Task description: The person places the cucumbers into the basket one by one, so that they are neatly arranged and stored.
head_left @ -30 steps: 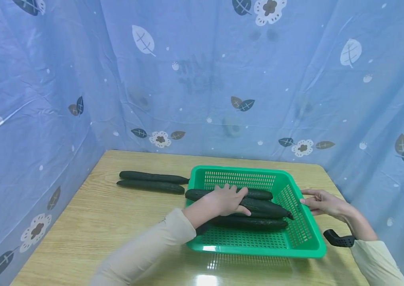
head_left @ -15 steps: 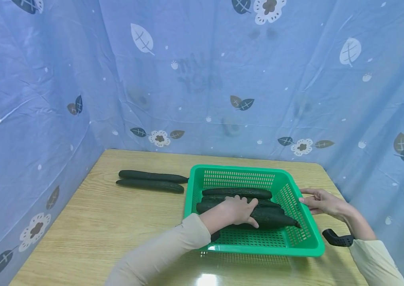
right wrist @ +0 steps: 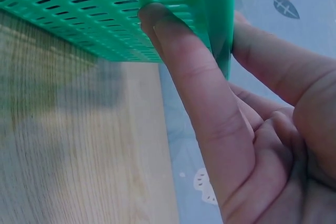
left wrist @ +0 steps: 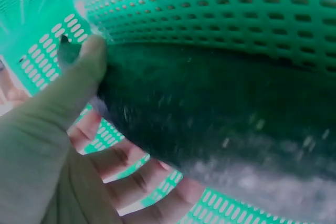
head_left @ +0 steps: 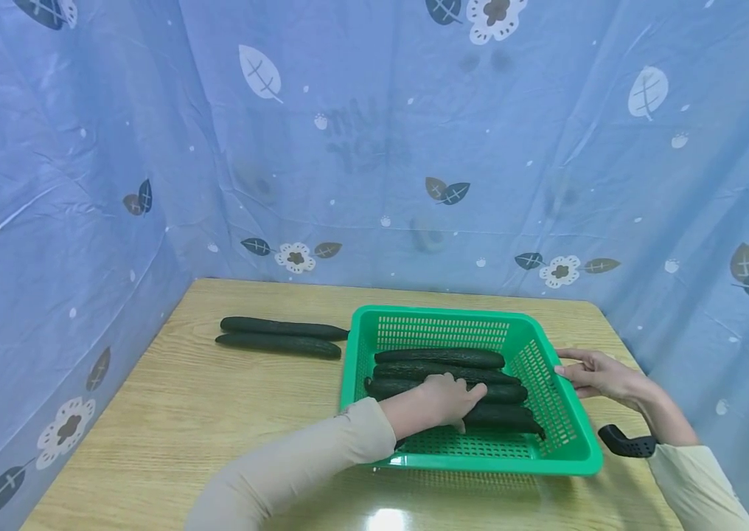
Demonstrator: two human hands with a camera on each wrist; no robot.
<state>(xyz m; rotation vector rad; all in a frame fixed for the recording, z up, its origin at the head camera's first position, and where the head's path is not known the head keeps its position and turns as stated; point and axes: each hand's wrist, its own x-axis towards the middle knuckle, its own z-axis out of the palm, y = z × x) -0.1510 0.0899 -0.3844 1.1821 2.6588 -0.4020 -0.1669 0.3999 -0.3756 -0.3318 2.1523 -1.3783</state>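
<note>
Inside a green plastic basket [head_left: 474, 463], my left hand [head_left: 444, 400] holds the frontmost cucumber [head_left: 503, 418], which lies lengthwise low in the basket. The left wrist view shows the thumb over one side of this dark cucumber [left wrist: 210, 103] and the fingers bent along the other. Part of it is hidden behind the hand and sleeve. Several more cucumbers [head_left: 439, 358] lie side by side behind it. My right hand [head_left: 603, 377] pinches the basket's right rim; the right wrist view has the thumb and a finger [right wrist: 210, 98] on either side of the rim wall [right wrist: 218, 19].
Two cucumbers, a rear one [head_left: 278, 326] and a front one [head_left: 278, 345], lie on the wooden table [head_left: 215, 413] left of the basket. A blue patterned curtain [head_left: 374, 147] encloses the back and sides. A black band [head_left: 626, 442] circles the right wrist.
My left hand has carried the cucumber forward and to the right off the others, then down to the basket's front part. The right hand keeps its grip on the rim.
</note>
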